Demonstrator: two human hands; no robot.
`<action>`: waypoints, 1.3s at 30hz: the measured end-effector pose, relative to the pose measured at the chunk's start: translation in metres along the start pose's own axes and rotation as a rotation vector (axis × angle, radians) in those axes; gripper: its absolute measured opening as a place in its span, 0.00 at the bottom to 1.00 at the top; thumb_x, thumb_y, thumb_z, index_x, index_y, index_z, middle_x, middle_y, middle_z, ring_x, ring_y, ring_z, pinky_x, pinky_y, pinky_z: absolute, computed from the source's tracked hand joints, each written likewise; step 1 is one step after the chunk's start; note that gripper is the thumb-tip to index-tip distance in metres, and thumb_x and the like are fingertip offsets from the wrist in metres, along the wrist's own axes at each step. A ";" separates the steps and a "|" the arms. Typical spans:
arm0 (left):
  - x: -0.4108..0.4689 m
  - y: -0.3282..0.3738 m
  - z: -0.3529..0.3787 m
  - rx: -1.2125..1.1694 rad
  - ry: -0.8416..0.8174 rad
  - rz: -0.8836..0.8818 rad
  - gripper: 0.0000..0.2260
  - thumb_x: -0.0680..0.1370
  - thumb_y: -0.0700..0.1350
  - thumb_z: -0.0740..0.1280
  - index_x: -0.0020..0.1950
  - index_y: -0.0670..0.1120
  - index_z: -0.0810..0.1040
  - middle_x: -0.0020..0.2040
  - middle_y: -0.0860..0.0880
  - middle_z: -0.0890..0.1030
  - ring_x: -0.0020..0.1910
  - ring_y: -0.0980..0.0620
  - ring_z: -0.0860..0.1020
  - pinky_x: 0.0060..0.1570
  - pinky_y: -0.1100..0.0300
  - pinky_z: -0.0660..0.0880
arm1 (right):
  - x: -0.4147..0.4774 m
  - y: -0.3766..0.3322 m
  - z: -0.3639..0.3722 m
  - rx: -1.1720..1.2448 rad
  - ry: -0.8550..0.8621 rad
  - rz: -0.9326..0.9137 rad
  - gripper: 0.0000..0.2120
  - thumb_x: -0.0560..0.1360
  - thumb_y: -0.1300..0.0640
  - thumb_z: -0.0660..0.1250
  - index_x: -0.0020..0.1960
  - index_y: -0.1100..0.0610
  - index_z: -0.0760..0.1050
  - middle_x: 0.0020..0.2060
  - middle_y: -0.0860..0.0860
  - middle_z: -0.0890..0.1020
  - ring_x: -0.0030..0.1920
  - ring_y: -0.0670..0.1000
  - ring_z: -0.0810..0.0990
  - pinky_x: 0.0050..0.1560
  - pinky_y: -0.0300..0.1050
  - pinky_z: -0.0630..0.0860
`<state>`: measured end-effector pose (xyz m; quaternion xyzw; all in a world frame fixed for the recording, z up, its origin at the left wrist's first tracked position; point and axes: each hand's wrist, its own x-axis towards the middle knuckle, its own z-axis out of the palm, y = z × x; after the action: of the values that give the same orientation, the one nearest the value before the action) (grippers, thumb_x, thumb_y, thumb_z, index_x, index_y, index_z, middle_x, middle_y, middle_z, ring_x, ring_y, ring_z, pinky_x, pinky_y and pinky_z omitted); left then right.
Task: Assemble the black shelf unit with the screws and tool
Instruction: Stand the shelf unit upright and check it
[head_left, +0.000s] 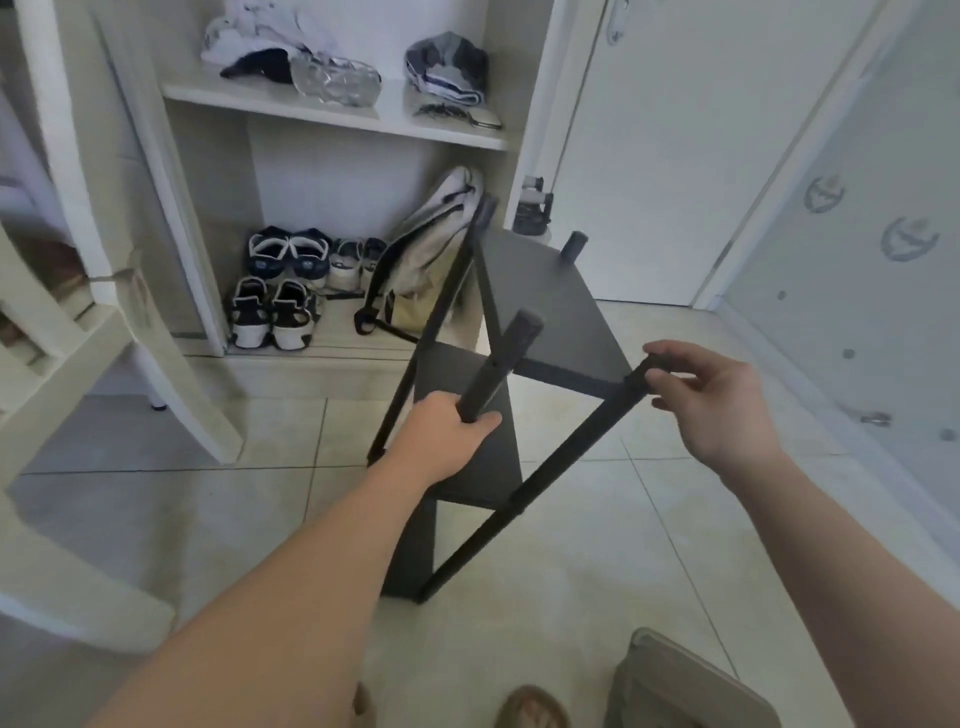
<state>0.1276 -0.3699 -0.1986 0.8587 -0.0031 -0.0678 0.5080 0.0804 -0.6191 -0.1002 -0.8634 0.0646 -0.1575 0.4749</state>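
Note:
The black shelf unit (540, 306) stands tilted on the tiled floor in the middle of the head view, with dark panels joined by thin black poles. My left hand (441, 431) grips the near-left pole just below its capped top end. My right hand (711, 400) pinches the top end of the near-right pole (545, 483) with thumb and fingertips. Two more pole ends stick up at the far corners of the top panel. No screws or tool are visible.
An open white wardrobe (332, 114) behind the unit holds several shoes (280, 291), a beige backpack (431, 260) and folded clothes. A white ladder-like frame (104, 332) leans at the left. A white door (675, 156) is behind, and a folding seat (691, 686) near my feet.

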 end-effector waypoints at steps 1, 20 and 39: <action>0.003 0.005 0.010 0.054 -0.019 0.026 0.17 0.78 0.58 0.69 0.33 0.53 0.70 0.22 0.59 0.71 0.25 0.59 0.72 0.28 0.64 0.64 | -0.001 0.014 -0.008 0.020 0.029 0.048 0.13 0.79 0.64 0.68 0.56 0.49 0.81 0.51 0.50 0.85 0.46 0.51 0.85 0.55 0.49 0.81; 0.070 -0.086 0.108 0.657 -0.527 0.209 0.21 0.74 0.74 0.60 0.42 0.57 0.72 0.36 0.54 0.77 0.34 0.55 0.77 0.29 0.61 0.66 | 0.005 0.262 0.083 0.174 0.015 0.889 0.05 0.76 0.69 0.71 0.51 0.65 0.79 0.43 0.62 0.82 0.40 0.58 0.84 0.37 0.40 0.81; 0.096 -0.187 0.176 0.950 -0.547 0.111 0.23 0.77 0.71 0.58 0.39 0.52 0.67 0.39 0.50 0.76 0.37 0.48 0.75 0.29 0.56 0.63 | -0.032 0.354 0.159 0.230 -0.329 1.001 0.19 0.78 0.70 0.66 0.68 0.64 0.75 0.58 0.55 0.80 0.59 0.56 0.81 0.61 0.48 0.78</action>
<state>0.1896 -0.4401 -0.4563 0.9432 -0.2105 -0.2527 0.0478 0.1163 -0.6751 -0.4841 -0.6827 0.3752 0.2191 0.5874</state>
